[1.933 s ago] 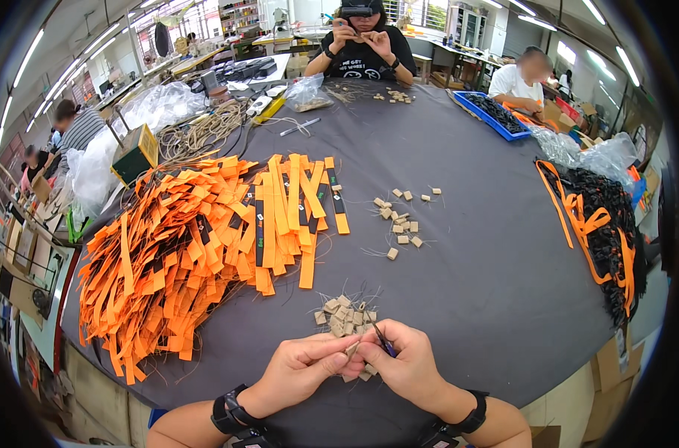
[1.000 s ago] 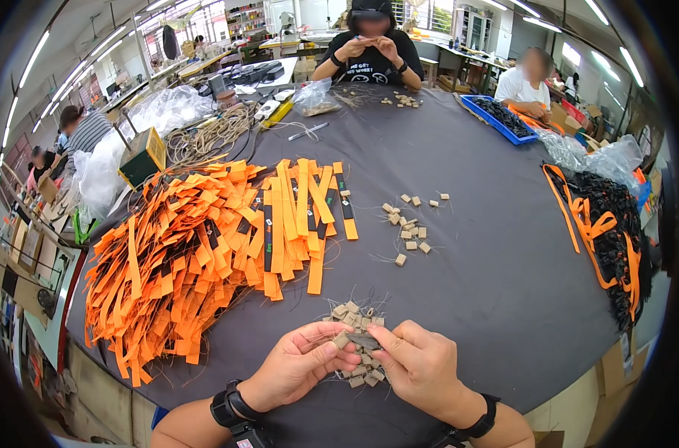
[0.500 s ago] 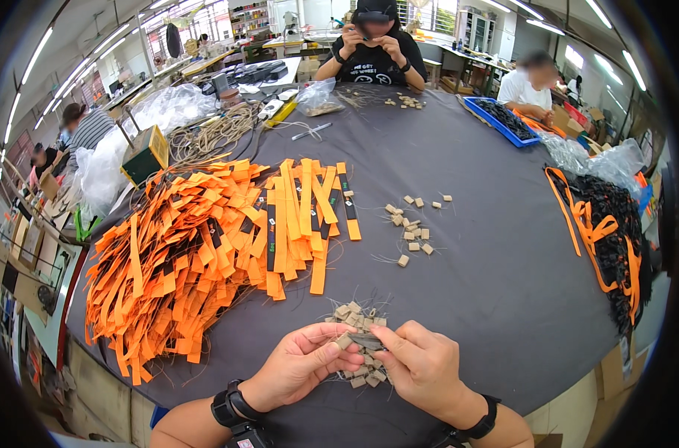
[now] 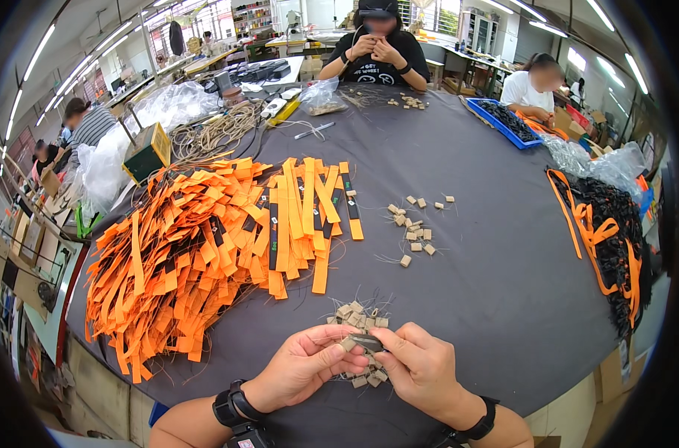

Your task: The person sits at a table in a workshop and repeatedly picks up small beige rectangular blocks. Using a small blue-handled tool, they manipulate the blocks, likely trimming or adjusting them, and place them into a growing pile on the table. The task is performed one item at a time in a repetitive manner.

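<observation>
Above a pile of small beige fabric loops point(image 4: 345, 311), my two hands meet. My left hand point(image 4: 310, 364) pinches one beige fabric loop point(image 4: 348, 343) between thumb and fingers, with fine threads trailing off it. In my right hand point(image 4: 420, 366) is a small dark metal tool, apparently thread snips point(image 4: 367, 341), whose blade end points left and reaches the loop. My fingers hide its handle. More beige loops lie under and between my hands.
A large heap of orange and black strips point(image 4: 183, 269) covers the left of the grey-clothed table point(image 4: 496, 246). Loose beige loops point(image 4: 412, 235) lie farther off. A blue tray point(image 4: 502, 122) and black-orange straps point(image 4: 604, 246) are at right. A person point(image 4: 379, 52) sits opposite.
My hands stay nearly in place, with the dark tool tilting slightly at the beige loop. Across the table, the person's hands have come closer together.
</observation>
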Demonstrator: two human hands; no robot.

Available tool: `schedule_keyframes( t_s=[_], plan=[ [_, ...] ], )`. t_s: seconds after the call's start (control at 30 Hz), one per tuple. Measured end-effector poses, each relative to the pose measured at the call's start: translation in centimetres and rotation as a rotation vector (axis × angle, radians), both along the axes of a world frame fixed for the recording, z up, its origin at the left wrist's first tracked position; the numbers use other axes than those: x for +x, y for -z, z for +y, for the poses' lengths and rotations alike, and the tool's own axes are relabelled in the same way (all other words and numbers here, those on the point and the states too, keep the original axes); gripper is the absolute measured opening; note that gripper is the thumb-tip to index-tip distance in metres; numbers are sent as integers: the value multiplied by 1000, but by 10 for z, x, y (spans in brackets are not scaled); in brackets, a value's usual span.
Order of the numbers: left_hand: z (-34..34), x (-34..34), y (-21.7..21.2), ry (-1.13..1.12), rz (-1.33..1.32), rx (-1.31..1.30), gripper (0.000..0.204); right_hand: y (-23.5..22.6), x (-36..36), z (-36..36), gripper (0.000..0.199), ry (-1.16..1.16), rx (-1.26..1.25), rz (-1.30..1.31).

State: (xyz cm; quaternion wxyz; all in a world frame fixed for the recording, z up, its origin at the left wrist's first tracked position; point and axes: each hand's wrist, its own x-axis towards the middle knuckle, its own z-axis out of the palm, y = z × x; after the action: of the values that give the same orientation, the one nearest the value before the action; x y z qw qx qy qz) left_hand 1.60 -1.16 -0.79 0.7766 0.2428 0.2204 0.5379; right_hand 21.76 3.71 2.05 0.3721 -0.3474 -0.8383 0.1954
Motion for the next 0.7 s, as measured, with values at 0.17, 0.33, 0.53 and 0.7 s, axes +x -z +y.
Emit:
schedule_keyframes(
  t_s=[0.17,0.33,0.53,0.7],
  plan=[
    [-1,0,1,-9,18,14,30,0,2,1,30,-4,-50,-2],
    [0,0,0,-46,20,-5,29,-7,2,-2,34,17,6,-47],
    [0,2,-3,-51,45,-18,29,-6,1,-3,36,-17,76,-47],
    [0,1,-2,-47,50,-12,28,-5,1,-2,36,-16,83,-42]
  ],
)
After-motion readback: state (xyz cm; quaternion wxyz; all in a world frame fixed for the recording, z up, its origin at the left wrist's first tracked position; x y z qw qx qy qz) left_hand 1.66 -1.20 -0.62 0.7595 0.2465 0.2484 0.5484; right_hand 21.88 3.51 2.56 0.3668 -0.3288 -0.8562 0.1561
